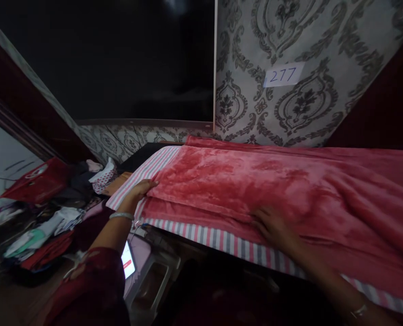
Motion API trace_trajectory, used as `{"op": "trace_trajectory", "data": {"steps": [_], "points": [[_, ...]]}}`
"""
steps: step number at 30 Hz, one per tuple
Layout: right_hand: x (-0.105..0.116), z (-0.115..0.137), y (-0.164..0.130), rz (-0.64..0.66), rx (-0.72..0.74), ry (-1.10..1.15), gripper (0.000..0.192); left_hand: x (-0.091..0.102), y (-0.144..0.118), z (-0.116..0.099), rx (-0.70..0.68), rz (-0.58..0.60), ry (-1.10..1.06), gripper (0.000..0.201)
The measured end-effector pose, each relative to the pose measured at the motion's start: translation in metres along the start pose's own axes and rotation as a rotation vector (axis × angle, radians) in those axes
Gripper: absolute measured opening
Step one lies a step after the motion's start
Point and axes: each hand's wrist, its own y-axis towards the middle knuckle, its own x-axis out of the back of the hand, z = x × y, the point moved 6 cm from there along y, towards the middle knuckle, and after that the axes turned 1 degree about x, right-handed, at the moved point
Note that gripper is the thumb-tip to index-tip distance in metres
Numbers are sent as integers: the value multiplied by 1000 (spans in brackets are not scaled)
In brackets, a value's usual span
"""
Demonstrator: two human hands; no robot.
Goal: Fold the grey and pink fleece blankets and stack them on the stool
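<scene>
Both hands, left hand (141, 189) and right hand (274, 226), flat on red blanket (242, 181) (striped sheet (222, 240) beneath).

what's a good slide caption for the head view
Left hand and right hand flat on a pink blanket over a striped sheet.

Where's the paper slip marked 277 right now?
In the head view, the paper slip is stuck on the patterned wall, upper right, above the pink blanket.

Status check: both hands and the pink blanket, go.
Left hand flat on pink blanket corner. Right hand pressing its front edge. Blanket on striped sheet. Nothing blocking.
</scene>
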Motion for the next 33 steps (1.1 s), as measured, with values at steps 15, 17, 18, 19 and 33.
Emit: {"op": "trace_trajectory", "data": {"steps": [15,17,18,19,33], "points": [[16,-17,11,-14,-62,-40,32,-7,-18,28,-161,-88,132,28],[26,-19,17,-33,-86,-58,34,-7,-12,28,-127,-56,96,32],[29,-20,20,-37,-92,-64,34,-8,-9,28,-109,-32,78,34],[30,-21,23,-34,-93,-67,34,-9,-7,27,-92,-1,60,36],[64,-2,48,-382,30,-210,20,-1,27,-1,31,-58,-138,32]]}}
